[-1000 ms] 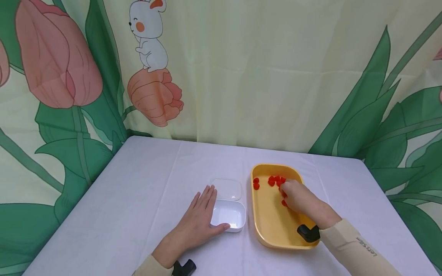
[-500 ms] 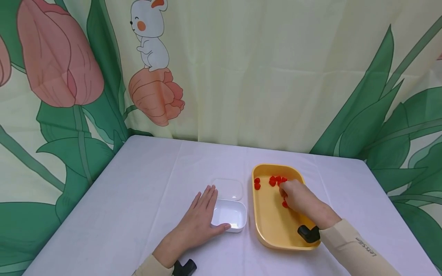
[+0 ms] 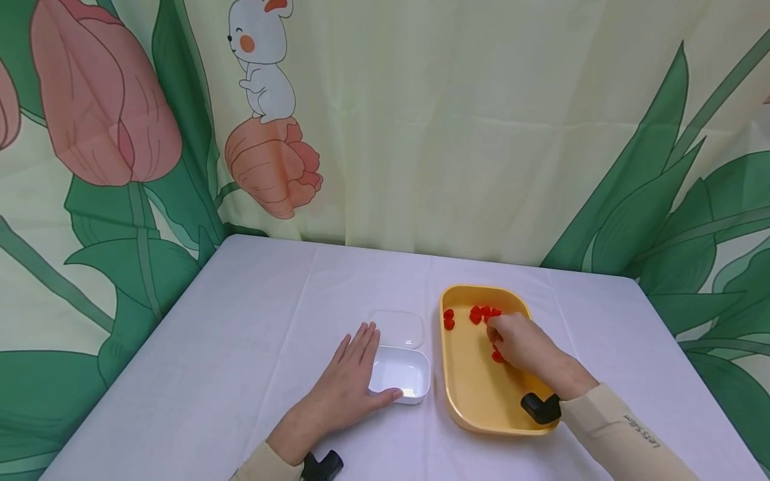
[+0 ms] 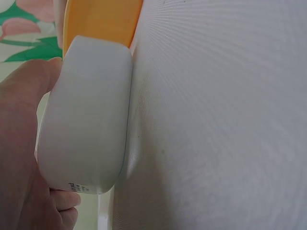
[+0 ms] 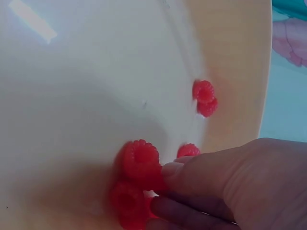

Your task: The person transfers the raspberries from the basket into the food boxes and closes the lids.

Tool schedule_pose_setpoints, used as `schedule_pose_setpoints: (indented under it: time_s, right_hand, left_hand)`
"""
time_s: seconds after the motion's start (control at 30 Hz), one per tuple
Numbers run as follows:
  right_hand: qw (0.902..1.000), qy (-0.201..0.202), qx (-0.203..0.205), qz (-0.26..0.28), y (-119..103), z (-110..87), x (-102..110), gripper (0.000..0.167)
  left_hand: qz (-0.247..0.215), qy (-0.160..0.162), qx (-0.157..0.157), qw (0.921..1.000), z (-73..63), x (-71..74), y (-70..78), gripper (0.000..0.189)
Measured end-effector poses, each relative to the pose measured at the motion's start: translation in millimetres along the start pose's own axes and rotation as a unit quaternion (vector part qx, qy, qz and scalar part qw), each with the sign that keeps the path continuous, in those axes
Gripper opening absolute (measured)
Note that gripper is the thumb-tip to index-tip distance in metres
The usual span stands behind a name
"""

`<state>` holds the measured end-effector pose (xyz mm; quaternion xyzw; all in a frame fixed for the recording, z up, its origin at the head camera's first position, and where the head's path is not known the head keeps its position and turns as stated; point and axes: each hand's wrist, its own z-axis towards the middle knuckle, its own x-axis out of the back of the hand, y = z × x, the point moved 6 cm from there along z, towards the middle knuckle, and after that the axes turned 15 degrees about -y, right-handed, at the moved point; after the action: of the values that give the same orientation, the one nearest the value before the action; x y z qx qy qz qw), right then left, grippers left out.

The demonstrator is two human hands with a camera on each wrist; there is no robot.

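My left hand (image 3: pixel 343 391) lies along the left side of a small white rectangular container (image 3: pixel 402 371), its fingers straight and its thumb on the near rim. In the left wrist view the container's white outer wall (image 4: pixel 88 115) fills the space beside the hand. My right hand (image 3: pixel 523 344) reaches down into a yellow tray (image 3: pixel 469 394). In the right wrist view its thumb and fingers pinch a red raspberry (image 5: pixel 153 178) among others. One raspberry (image 5: pixel 139 155) sits just above the thumb tip, and another (image 5: pixel 125 199) lies below. The fingers partly hide the berries.
A clear lid (image 3: pixel 397 329) lies flat behind the white container. Two raspberries (image 3: pixel 448 319) rest by the tray's left wall, several more (image 3: pixel 481 313) nearer its far end. A white cloth covers the table (image 3: pixel 252 334); a printed curtain (image 3: pixel 445 133) hangs behind.
The right hand stays low among the raspberries, with only slight finger movement. The left hand keeps its place at the container. The head view shifts very slightly.
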<state>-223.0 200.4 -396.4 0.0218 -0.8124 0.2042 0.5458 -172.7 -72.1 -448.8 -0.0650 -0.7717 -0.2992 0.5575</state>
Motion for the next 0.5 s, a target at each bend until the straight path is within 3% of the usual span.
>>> schedule_pose_setpoints:
  time_s: [0.5]
  right_hand:
    - [0.9998, -0.009, -0.016, -0.006, 1.1, 0.4, -3.9, 0.016]
  left_hand:
    - [-0.008, -0.002, -0.001, 1.0000, 1.2, 0.4, -0.3, 0.104]
